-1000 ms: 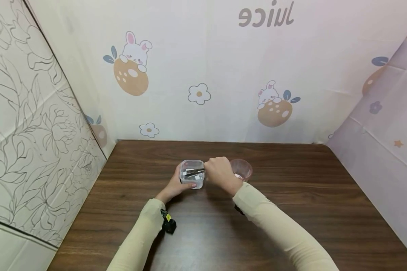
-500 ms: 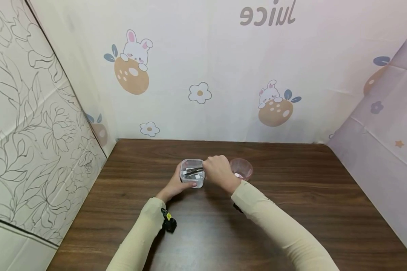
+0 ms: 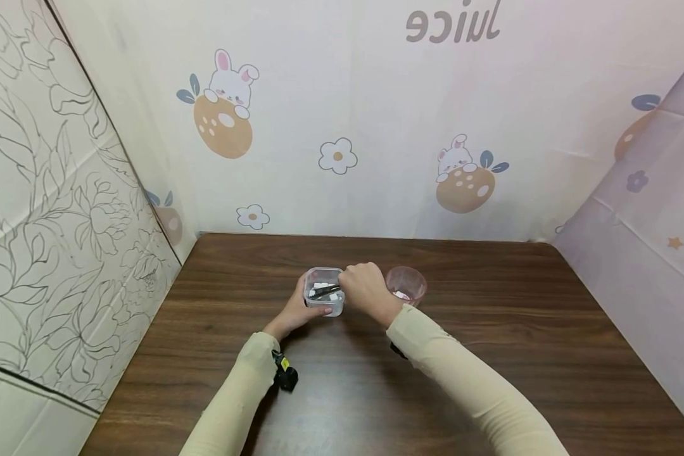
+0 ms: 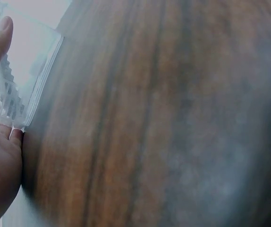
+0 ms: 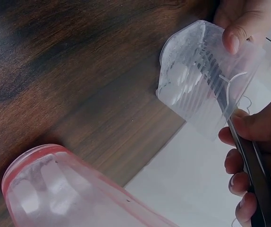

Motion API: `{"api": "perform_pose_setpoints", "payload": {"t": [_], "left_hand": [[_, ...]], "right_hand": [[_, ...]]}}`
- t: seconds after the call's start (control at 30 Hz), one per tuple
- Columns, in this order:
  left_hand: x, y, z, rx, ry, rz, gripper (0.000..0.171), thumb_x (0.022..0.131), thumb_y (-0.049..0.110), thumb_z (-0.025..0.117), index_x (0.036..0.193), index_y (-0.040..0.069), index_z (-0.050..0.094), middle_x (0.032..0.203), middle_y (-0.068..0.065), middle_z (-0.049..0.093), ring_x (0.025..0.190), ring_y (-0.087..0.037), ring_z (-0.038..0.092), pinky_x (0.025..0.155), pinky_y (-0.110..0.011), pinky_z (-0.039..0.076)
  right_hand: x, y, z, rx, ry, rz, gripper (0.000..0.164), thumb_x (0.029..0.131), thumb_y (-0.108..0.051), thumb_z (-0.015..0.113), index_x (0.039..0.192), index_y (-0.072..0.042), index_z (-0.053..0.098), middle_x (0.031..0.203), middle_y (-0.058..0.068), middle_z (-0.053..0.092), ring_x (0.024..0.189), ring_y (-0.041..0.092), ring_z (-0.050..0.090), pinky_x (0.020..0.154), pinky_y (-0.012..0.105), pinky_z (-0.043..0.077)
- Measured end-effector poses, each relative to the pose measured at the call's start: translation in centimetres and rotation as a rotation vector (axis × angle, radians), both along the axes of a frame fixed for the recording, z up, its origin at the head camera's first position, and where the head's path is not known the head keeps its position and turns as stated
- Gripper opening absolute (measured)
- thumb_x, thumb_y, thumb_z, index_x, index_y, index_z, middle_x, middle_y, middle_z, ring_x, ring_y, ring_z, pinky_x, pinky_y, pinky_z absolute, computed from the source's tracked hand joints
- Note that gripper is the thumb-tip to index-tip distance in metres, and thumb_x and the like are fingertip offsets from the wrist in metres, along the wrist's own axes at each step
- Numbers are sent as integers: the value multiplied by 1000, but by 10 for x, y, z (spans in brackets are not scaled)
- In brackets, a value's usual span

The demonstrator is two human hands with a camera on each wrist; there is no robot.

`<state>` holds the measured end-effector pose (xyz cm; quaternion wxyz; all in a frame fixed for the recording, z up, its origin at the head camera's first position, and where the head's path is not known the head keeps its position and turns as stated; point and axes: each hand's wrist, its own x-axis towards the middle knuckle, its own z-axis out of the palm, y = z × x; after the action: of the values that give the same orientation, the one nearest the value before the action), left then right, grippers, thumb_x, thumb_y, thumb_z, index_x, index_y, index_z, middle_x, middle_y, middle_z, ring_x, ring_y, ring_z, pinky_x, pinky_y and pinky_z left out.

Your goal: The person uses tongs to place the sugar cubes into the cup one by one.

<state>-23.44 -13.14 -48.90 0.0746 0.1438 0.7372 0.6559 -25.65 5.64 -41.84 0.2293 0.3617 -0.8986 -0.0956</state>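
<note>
My left hand (image 3: pixel 292 315) holds a clear plastic box (image 3: pixel 335 308) from its left side, thumb along the near wall. White cubes (image 3: pixel 334 296) lie inside it, several of them. Dark metal tongs (image 3: pixel 326 291) are gripped in my right hand (image 3: pixel 367 290), their tips down inside the box. The right wrist view shows fingers and thumb curled round the tongs (image 5: pixel 254 165), while ribbed box walls (image 5: pixel 182 80) blur the tips; whether they pinch a cube I cannot tell. Beside my right hand stands a pinkish see-through cup (image 3: pixel 413 282) with white pieces at its bottom.
Everything rests on a dark brown wooden table (image 3: pixel 342 392). A patterned cloth wall (image 3: pixel 342 95) rises behind its far edge, with more cloth at both sides. The pink cup (image 5: pixel 55 189) is close to my right wrist.
My right hand and the tongs have shifted slightly left, and the white cubes show more plainly. My left hand and the box keep about the same place; the pink cup has not moved.
</note>
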Motion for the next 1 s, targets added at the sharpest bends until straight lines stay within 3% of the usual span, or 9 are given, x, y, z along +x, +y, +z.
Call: {"api": "perform_pose_setpoints", "payload": {"t": [0.23,0.5,0.87,1.0], "left_hand": [[-2,1,-5,8,29,5,97,77,-1,76,148,-2,10,145,-28,28,127,-40,34,104,-47,28],[-15,0,-32,-3,43,57,99,74,5,81,149,8,16,144,-20,33,126,-33,39,103,-47,31],[-14,0,-32,-30,24,71,100,74,6,81,150,11,16,148,-17,30,129,-33,35,105,-47,27],[-13,1,-30,-26,4,77,100,74,4,81,150,12,17,150,-17,27,131,-33,32,106,-48,25]], "right_hand": [[1,4,3,16,-22,-18,16,63,-16,73,56,-16,59,55,0,57,46,17,52,41,36,43],[4,14,16,-19,-59,-43,22,62,-17,77,54,-16,57,53,0,55,44,16,49,41,36,43],[15,35,34,-54,-92,-63,35,75,-19,75,51,-18,51,48,-5,43,42,10,37,38,32,38],[19,45,40,-88,-83,-56,31,78,-17,74,54,-19,54,47,-6,42,43,10,32,37,29,32]]}}
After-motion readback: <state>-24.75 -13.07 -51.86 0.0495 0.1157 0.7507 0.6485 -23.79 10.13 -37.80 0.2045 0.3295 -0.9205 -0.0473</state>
